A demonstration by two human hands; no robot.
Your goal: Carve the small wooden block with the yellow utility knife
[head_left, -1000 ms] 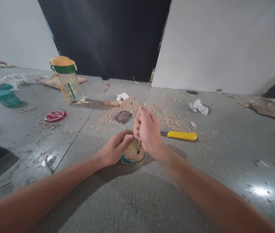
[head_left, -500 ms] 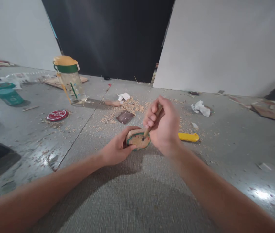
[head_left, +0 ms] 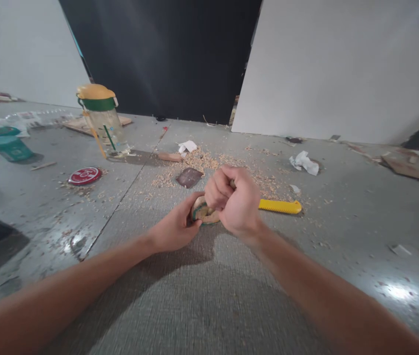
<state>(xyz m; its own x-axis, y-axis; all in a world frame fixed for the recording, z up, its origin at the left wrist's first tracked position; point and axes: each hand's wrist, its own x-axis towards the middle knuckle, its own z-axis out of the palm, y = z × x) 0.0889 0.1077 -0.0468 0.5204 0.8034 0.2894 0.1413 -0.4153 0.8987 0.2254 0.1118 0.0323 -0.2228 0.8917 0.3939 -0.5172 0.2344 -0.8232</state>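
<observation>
Gripping a small round green-rimmed wooden piece, the left hand steadies it while the right hand, fisted around a thin wooden-handled tool, bears on it beside a yellow plastic utility knife.

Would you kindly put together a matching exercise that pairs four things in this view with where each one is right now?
Things:
1. wooden piece
2. tool handle
3. yellow knife
4. water bottle

Places:
A. stands upright at the far left
B. held by the left hand
C. enclosed in the fisted right hand
D. lies flat just to the right of the right hand

Pairs: 1-B, 2-C, 3-D, 4-A.
</observation>
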